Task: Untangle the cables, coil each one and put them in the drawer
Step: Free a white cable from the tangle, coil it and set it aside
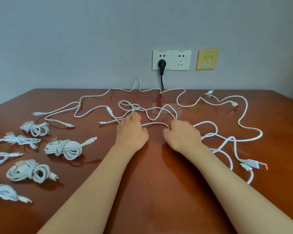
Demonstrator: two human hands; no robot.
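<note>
1. Head view: the left hand [131, 130] and right hand [181, 135] rest side by side on the bench [150, 183], each with its fingers curled round a strand of the tangled cables [155, 123].
2. One white strand arcs between the two hands; the rest of the tangle sprawls to the far edge and the right side.
3. Coiled cables [63, 147] lie grouped on the left, apart from the tangle.
4. Behind, a black plug [161, 64] sits in a wall socket [167, 65].

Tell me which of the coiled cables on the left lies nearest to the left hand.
The big coiled cable just left of the left hand; its free plug end points toward that hand. Every other one lies farther left.
</note>
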